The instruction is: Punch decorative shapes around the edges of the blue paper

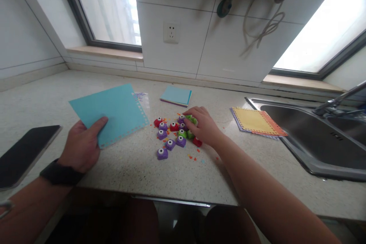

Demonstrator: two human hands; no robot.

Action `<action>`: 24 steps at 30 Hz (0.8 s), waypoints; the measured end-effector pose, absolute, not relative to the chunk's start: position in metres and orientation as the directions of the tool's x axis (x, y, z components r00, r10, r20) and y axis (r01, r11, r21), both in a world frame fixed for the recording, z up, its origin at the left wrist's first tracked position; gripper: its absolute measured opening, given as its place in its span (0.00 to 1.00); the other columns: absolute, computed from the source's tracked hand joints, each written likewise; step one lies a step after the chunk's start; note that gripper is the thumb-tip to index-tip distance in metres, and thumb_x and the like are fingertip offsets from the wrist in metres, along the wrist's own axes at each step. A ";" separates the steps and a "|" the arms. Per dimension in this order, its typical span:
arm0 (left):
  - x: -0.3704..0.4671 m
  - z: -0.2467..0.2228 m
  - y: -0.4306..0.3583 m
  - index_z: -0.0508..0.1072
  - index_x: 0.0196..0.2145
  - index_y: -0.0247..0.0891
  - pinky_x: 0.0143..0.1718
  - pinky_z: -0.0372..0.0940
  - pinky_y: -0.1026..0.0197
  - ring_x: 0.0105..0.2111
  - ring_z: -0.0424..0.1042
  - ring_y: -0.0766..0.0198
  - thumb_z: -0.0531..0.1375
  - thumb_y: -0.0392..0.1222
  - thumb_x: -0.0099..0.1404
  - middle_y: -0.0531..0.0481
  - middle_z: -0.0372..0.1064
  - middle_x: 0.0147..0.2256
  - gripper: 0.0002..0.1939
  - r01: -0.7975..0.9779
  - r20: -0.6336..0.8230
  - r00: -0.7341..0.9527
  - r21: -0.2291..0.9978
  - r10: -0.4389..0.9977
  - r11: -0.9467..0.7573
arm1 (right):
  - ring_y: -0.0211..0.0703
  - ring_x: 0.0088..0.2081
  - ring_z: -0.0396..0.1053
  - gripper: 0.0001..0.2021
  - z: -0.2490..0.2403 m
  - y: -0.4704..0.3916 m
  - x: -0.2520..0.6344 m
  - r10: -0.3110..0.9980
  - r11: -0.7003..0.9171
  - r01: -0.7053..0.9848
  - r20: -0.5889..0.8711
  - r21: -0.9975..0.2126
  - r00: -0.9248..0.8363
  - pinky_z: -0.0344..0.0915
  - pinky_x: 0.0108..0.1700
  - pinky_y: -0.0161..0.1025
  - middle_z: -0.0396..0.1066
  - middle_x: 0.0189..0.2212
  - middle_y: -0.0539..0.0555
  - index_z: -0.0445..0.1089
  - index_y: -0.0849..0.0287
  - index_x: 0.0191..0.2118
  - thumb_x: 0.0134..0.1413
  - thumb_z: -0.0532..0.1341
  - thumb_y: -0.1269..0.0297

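My left hand [85, 143] pinches a light blue sheet of paper [114, 110] between thumb and fingers, raised above the counter. Small shaped holes run along the sheet's right and lower edges. My right hand [204, 126] is at the right side of a cluster of small craft punches, its fingers curled round a green craft punch [192, 119]; the hand partly hides it. Around it are several purple craft punches [162, 154], a red craft punch [174, 126] and another green craft punch [182, 133]. Tiny paper cut-outs [195, 158] are scattered among them.
Behind the punches lies a stack of blue paper [175, 95]. Yellow and orange punched sheets [254, 121] rest beside the steel sink [303, 129] on the right. A dark phone [27, 152] is at far left. The speckled counter [137, 175] ends at a front edge near me.
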State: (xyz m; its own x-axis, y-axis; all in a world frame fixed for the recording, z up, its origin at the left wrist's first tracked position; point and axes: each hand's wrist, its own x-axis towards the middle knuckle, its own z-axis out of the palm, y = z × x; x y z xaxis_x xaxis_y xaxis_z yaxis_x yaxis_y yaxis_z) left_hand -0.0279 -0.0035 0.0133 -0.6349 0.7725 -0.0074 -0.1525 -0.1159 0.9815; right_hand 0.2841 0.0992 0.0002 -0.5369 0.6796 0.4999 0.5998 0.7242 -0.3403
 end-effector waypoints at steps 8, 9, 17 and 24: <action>-0.025 0.012 -0.007 0.76 0.42 0.39 0.52 0.73 0.58 0.48 0.79 0.57 0.65 0.40 0.63 0.49 0.80 0.49 0.09 0.015 0.014 -0.629 1.000 0.777 -0.006 | 0.52 0.49 0.65 0.15 0.015 0.060 0.236 0.527 0.850 0.484 0.339 -0.209 -0.780 0.58 0.54 0.49 0.74 0.48 0.58 0.73 0.55 0.56 0.69 0.55 0.64; -0.026 0.010 -0.008 0.76 0.42 0.39 0.51 0.73 0.57 0.48 0.79 0.55 0.66 0.42 0.63 0.48 0.79 0.50 0.10 0.054 0.038 -0.627 0.999 0.778 -0.006 | 0.52 0.49 0.64 0.16 0.015 0.060 0.234 0.529 0.848 0.491 0.325 -0.198 -0.784 0.58 0.54 0.49 0.74 0.48 0.58 0.73 0.55 0.56 0.69 0.55 0.64; -0.035 0.000 -0.009 0.76 0.47 0.43 0.53 0.72 0.52 0.49 0.78 0.52 0.67 0.48 0.62 0.47 0.79 0.51 0.17 0.205 0.112 -0.562 0.979 0.819 0.007 | 0.51 0.47 0.65 0.10 0.012 0.070 0.235 0.559 0.829 0.518 0.280 -0.210 -0.781 0.57 0.52 0.47 0.75 0.43 0.57 0.76 0.55 0.45 0.67 0.60 0.58; -0.030 0.005 -0.012 0.77 0.45 0.42 0.50 0.74 0.50 0.47 0.79 0.50 0.67 0.48 0.62 0.47 0.80 0.48 0.15 0.214 0.077 -0.558 0.975 0.826 0.054 | 0.49 0.44 0.69 0.07 0.013 0.072 0.235 0.603 0.794 0.544 0.242 -0.271 -0.760 0.57 0.51 0.46 0.78 0.39 0.55 0.78 0.53 0.43 0.65 0.63 0.60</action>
